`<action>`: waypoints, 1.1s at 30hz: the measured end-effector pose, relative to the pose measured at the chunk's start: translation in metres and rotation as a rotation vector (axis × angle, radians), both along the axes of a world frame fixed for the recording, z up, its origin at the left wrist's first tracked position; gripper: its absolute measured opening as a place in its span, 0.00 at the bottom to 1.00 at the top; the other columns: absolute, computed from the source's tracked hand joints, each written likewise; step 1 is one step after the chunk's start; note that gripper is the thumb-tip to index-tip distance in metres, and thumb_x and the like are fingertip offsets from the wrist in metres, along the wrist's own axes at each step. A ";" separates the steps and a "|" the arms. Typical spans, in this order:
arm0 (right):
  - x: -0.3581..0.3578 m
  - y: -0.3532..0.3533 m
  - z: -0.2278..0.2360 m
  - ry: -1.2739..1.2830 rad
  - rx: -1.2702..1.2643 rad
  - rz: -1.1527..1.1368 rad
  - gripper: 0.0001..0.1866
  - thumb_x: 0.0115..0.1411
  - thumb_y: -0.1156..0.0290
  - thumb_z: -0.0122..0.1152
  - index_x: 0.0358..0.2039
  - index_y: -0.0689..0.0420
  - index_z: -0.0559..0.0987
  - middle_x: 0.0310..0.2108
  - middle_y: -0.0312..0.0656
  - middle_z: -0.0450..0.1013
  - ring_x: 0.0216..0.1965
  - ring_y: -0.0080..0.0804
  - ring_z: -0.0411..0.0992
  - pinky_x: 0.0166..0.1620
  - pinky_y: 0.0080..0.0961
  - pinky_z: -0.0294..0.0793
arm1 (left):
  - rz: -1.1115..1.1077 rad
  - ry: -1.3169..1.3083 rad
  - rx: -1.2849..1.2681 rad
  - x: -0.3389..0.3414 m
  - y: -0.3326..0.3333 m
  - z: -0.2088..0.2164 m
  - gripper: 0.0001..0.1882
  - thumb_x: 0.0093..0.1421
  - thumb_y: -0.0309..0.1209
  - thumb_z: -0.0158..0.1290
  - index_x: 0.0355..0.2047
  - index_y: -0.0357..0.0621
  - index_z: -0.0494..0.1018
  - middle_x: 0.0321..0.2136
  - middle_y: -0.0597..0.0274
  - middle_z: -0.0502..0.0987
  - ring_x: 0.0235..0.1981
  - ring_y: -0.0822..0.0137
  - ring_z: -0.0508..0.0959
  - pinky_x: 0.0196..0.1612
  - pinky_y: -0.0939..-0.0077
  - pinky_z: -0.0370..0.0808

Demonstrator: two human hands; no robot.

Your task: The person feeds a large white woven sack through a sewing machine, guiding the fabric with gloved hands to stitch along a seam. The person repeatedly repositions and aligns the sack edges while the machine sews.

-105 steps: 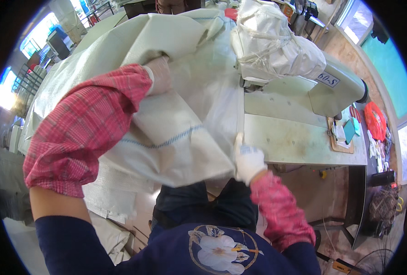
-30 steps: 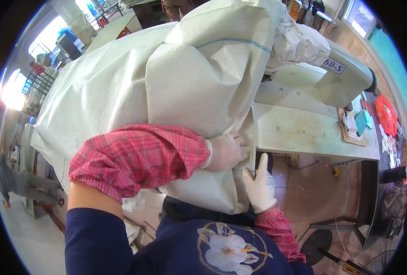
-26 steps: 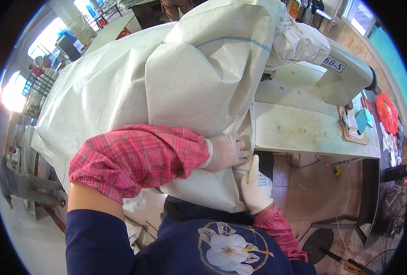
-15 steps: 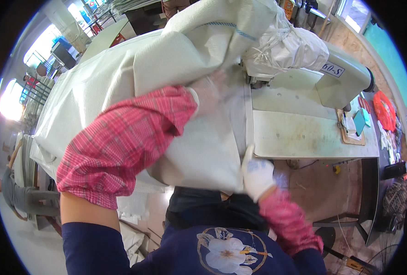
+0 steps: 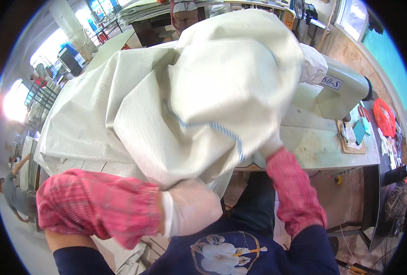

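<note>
A large sheet of white woven plastic fabric (image 5: 231, 78) with a blue stitched stripe billows up in front of me, blurred by motion. At its near lower edge my left hand (image 5: 192, 206), in a white glove, is closed on the fabric. My right hand (image 5: 271, 144), also gloved, touches the fabric's right side; its fingers are hidden behind the folds. The rest of the sheet spreads away to the left. Just to the right stands a pale industrial sewing machine (image 5: 345, 89), its left end wrapped in white plastic and mostly hidden by the raised fabric.
The machine's worktable (image 5: 327, 144) carries a clipboard (image 5: 351, 137) with small items. A red plastic bag (image 5: 384, 113) lies farther right. One person (image 5: 183, 16) stands at the back, another person (image 5: 22, 192) at the far left. Dark table legs (image 5: 371, 206) stand at the lower right.
The fabric has lifted and now covers the machine's wrapped end. My left hand has come down toward me; my right hand has moved up, partly behind the fabric.
</note>
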State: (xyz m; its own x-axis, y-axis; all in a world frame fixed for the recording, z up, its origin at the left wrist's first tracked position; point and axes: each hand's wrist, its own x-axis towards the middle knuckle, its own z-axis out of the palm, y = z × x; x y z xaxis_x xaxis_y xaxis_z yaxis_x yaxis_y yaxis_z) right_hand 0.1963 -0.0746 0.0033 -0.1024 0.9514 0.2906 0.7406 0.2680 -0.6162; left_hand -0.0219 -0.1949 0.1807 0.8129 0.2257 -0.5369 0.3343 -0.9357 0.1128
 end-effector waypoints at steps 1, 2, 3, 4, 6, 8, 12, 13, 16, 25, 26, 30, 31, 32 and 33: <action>0.004 -0.032 -0.006 -0.092 0.242 0.117 0.21 0.61 0.65 0.50 0.54 0.59 0.72 0.54 0.53 0.70 0.56 0.43 0.68 0.59 0.43 0.65 | 0.076 0.064 -0.100 0.006 0.000 -0.013 0.08 0.49 0.26 0.52 0.22 0.38 0.81 0.22 0.49 0.80 0.26 0.52 0.82 0.30 0.61 0.79; 0.009 -0.066 -0.011 -0.530 0.466 0.127 0.22 0.64 0.61 0.50 0.56 0.57 0.70 0.57 0.55 0.66 0.59 0.44 0.64 0.61 0.45 0.62 | 0.108 -0.040 -0.087 0.011 -0.002 -0.023 0.09 0.51 0.27 0.52 0.20 0.39 0.80 0.21 0.50 0.80 0.25 0.51 0.82 0.30 0.61 0.79; 0.001 -0.088 -0.017 -0.519 0.374 0.179 0.21 0.63 0.65 0.48 0.55 0.56 0.71 0.57 0.52 0.67 0.59 0.40 0.64 0.61 0.41 0.61 | 0.072 -0.146 -0.161 0.021 -0.002 -0.030 0.09 0.52 0.29 0.52 0.21 0.39 0.80 0.20 0.50 0.79 0.24 0.52 0.81 0.30 0.61 0.79; -0.004 -0.106 -0.020 -0.519 0.351 0.235 0.21 0.61 0.68 0.47 0.55 0.55 0.71 0.57 0.48 0.68 0.59 0.36 0.64 0.61 0.37 0.61 | 0.036 -0.234 -0.190 0.032 -0.002 -0.033 0.10 0.53 0.32 0.53 0.22 0.38 0.80 0.19 0.51 0.78 0.24 0.52 0.81 0.29 0.60 0.79; -0.002 -0.137 -0.018 0.269 -0.164 0.320 0.21 0.61 0.69 0.46 0.56 0.54 0.70 0.56 0.48 0.69 0.59 0.37 0.64 0.62 0.36 0.60 | -0.187 -0.091 -0.173 0.062 -0.004 -0.027 0.09 0.53 0.31 0.53 0.24 0.41 0.81 0.21 0.54 0.80 0.27 0.54 0.82 0.33 0.62 0.79; -0.006 -0.154 -0.014 0.465 -0.316 0.344 0.19 0.60 0.70 0.48 0.52 0.54 0.72 0.53 0.48 0.70 0.57 0.37 0.66 0.60 0.37 0.62 | -0.332 -0.200 0.036 0.091 -0.012 -0.009 0.08 0.51 0.31 0.54 0.25 0.43 0.82 0.23 0.55 0.81 0.29 0.56 0.83 0.34 0.64 0.79; -0.028 -0.154 -0.006 -0.330 0.024 0.281 0.09 0.56 0.71 0.55 0.37 0.54 0.80 0.42 0.50 0.74 0.49 0.38 0.71 0.52 0.39 0.70 | -0.264 -0.433 0.050 0.153 0.036 0.011 0.15 0.55 0.37 0.51 0.23 0.41 0.80 0.20 0.49 0.78 0.26 0.49 0.80 0.32 0.59 0.78; -0.033 -0.147 -0.006 -0.433 0.203 0.109 0.08 0.52 0.70 0.56 0.32 0.54 0.80 0.36 0.47 0.73 0.43 0.39 0.72 0.53 0.39 0.69 | -0.090 -0.403 0.147 0.162 0.055 0.008 0.18 0.59 0.40 0.47 0.24 0.40 0.80 0.21 0.47 0.78 0.26 0.47 0.80 0.34 0.58 0.77; -0.042 -0.135 -0.011 -0.429 0.309 0.209 0.17 0.48 0.68 0.59 0.41 0.55 0.77 0.37 0.47 0.72 0.46 0.46 0.70 0.51 0.44 0.68 | -0.151 -0.257 0.347 0.147 0.114 -0.020 0.15 0.57 0.38 0.50 0.25 0.39 0.80 0.24 0.51 0.79 0.28 0.52 0.81 0.36 0.59 0.78; -0.007 -0.160 -0.044 -0.265 0.356 0.217 0.19 0.49 0.72 0.55 0.42 0.65 0.77 0.43 0.49 0.76 0.48 0.44 0.74 0.56 0.39 0.69 | -0.636 0.817 0.896 -0.072 0.177 -0.119 0.33 0.60 0.41 0.51 0.65 0.53 0.59 0.65 0.54 0.60 0.64 0.61 0.63 0.62 0.65 0.61; -0.007 -0.161 -0.045 -0.261 0.327 0.199 0.19 0.49 0.71 0.55 0.42 0.65 0.77 0.43 0.49 0.76 0.48 0.44 0.74 0.56 0.39 0.69 | -0.524 0.914 0.834 -0.083 0.176 -0.123 0.33 0.61 0.42 0.51 0.66 0.51 0.58 0.63 0.53 0.62 0.64 0.59 0.62 0.63 0.64 0.60; -0.009 -0.163 -0.046 -0.259 0.282 0.231 0.21 0.49 0.70 0.56 0.45 0.65 0.76 0.45 0.49 0.75 0.52 0.45 0.72 0.58 0.39 0.67 | 0.324 0.040 0.435 -0.047 0.160 -0.140 0.24 0.58 0.34 0.50 0.55 0.38 0.67 0.41 0.46 0.77 0.44 0.53 0.78 0.48 0.62 0.74; -0.008 -0.163 -0.046 -0.242 0.262 0.233 0.22 0.49 0.70 0.56 0.45 0.65 0.76 0.46 0.49 0.74 0.52 0.45 0.71 0.58 0.39 0.66 | 0.135 0.270 0.484 -0.022 0.155 -0.144 0.24 0.59 0.35 0.49 0.53 0.33 0.67 0.36 0.47 0.79 0.38 0.52 0.80 0.44 0.60 0.75; -0.008 -0.163 -0.046 -0.227 0.259 0.241 0.22 0.49 0.70 0.56 0.46 0.64 0.75 0.47 0.49 0.74 0.53 0.45 0.70 0.59 0.40 0.66 | 0.019 -0.031 0.427 -0.005 0.144 -0.148 0.22 0.58 0.34 0.50 0.50 0.31 0.67 0.37 0.47 0.77 0.36 0.53 0.79 0.42 0.61 0.75; -0.007 -0.163 -0.047 -0.264 0.265 0.260 0.23 0.49 0.70 0.56 0.48 0.64 0.74 0.48 0.50 0.73 0.54 0.45 0.70 0.59 0.40 0.65 | -0.099 -0.346 0.411 0.012 0.138 -0.151 0.21 0.58 0.33 0.50 0.47 0.30 0.67 0.39 0.46 0.76 0.35 0.53 0.79 0.40 0.62 0.75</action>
